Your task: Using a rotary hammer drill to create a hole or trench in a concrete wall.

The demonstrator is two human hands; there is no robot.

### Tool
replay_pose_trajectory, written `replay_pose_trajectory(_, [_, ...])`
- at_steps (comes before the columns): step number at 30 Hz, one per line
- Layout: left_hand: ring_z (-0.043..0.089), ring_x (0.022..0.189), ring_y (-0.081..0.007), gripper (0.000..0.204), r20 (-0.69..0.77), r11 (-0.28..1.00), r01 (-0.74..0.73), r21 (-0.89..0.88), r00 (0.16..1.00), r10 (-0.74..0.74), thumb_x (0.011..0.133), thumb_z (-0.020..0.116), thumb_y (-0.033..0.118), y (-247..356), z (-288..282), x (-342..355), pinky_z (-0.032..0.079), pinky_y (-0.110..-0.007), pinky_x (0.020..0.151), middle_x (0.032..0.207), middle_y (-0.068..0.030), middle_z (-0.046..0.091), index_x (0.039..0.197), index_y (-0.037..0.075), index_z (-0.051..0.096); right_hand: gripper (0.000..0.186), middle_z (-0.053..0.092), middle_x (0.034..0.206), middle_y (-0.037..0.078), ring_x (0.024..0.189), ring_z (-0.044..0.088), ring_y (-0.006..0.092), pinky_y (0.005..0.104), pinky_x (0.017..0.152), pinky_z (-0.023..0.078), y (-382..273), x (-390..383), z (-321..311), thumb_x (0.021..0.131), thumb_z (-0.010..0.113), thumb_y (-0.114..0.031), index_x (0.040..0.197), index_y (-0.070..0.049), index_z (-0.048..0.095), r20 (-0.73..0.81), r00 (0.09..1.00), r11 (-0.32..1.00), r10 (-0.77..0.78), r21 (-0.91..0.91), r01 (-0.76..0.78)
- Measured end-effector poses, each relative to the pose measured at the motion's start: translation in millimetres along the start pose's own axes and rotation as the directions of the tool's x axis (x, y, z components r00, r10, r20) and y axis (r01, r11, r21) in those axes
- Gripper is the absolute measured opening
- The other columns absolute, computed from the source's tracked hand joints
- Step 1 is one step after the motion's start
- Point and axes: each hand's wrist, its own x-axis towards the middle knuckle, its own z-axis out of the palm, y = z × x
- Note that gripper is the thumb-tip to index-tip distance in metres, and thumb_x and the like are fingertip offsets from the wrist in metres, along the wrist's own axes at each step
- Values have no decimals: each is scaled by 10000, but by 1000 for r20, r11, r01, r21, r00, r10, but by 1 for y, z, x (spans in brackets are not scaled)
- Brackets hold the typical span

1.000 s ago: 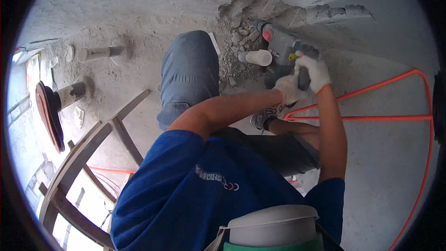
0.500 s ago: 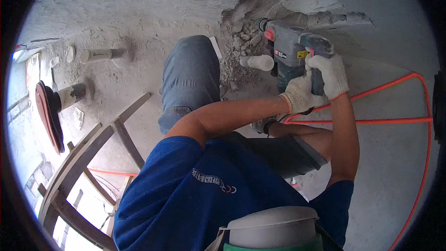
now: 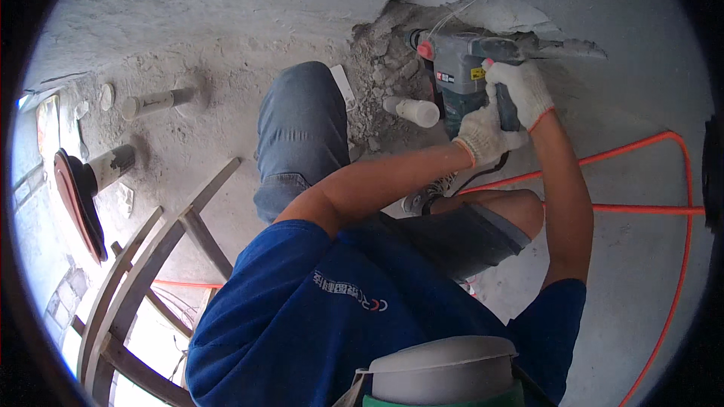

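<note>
A grey rotary hammer drill [image 3: 458, 68] with a red knob lies level against the broken foot of the wall, its chuck end pointing left into the rubble. Both my hands wear white knitted gloves. My left hand [image 3: 483, 136] is closed round the lower part of the drill's body. Wrapped over the rear handle is my right hand [image 3: 520, 90], with its fingers curled in. The bit is hidden by the debris. Broken concrete rubble [image 3: 381, 87] lies left of the drill, beside a short white pipe [image 3: 413, 111] that sticks up just left of the drill's body.
An orange cable [image 3: 633, 143] loops over the floor at the right. More pipe stubs [image 3: 147, 104] stand at the left, near a brown oval disc [image 3: 79, 203] on another pipe. A wooden ladder-like frame [image 3: 143, 279] stands at lower left. The wall has a chipped cavity [image 3: 483, 11].
The drill and both my hands sit slightly further left and up in the picture. The whole view has shifted a little too. My grip looks the same.
</note>
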Motion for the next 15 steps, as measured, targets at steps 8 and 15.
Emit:
replay_pose_trajectory(8, [685, 912, -353, 1197, -99, 979, -188, -82, 979, 180, 729, 717, 591, -15, -11, 1, 541, -403, 783, 971, -255, 674, 1467, -127, 106, 162, 680, 758, 61, 633, 617, 180, 315, 565, 471, -8, 6, 20, 755, 647, -126, 833, 5, 703, -73, 995, 992, 69, 115, -61])
replay_pose_trajectory(15, [672, 968, -360, 1099, 123, 999, -35, 30, 992, 31, 699, 728, 631, -39, -17, -10, 521, -416, 839, 966, -262, 675, 1350, -162, 332, 202, 680, 747, 70, 649, 617, 172, 314, 578, 470, 10, -8, 36, 815, 652, -169, 846, 21, 711, -77, 996, 999, 53, -8, -54])
